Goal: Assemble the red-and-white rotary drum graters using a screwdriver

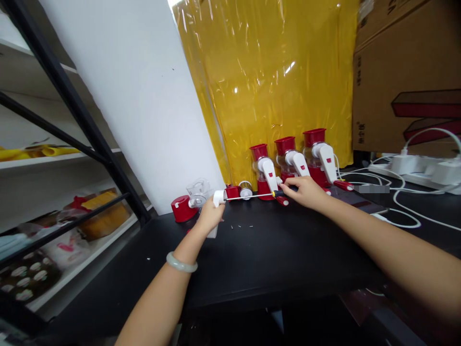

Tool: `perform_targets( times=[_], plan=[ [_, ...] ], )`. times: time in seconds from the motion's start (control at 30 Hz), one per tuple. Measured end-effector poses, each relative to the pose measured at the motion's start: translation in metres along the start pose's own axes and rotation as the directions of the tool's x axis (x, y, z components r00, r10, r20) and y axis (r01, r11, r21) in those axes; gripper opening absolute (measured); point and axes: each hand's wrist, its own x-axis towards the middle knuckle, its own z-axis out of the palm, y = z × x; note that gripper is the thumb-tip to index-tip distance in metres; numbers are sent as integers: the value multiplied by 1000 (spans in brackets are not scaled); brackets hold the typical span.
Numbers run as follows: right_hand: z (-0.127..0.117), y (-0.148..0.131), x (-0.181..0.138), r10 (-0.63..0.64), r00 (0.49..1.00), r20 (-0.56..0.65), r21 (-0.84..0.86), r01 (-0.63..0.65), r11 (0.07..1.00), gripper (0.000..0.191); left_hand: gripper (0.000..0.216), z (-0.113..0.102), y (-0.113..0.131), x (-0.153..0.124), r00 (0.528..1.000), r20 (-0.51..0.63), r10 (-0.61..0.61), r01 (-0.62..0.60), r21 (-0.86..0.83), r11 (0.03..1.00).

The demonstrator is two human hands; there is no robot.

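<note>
My left hand (210, 215) is closed round a white plastic crank part (218, 198) held just above the black table (273, 254); a pale bangle sits on that wrist. My right hand (304, 191) grips the dark handle of a screwdriver (252, 195), whose metal shaft runs left with its tip at the white part. A small red piece (232, 191) and a clear ring (246, 190) lie just behind the shaft. A red base (182, 209) with a clear plastic container (199, 192) stands left of my left hand.
Three assembled red-and-white hand-crank grinders (293, 161) stand in a row at the back before a yellow sheet (273, 81). Cardboard boxes (406, 72), a power strip (418, 168) and white cables lie at the right. Metal shelving (57, 206) with packaged goods stands at the left.
</note>
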Motion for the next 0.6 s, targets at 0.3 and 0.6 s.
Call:
perform_targets(
  times=[0.3, 0.6],
  plan=[
    [-3, -4, 3, 314, 849, 425, 233, -437, 869, 54, 21, -19, -5, -1, 779, -219, 587, -488, 376, 788],
    [-6, -2, 3, 308, 815, 491, 302, -491, 817, 59, 26, -14, -14, 0, 730, -229, 643, -610, 205, 766]
  ],
)
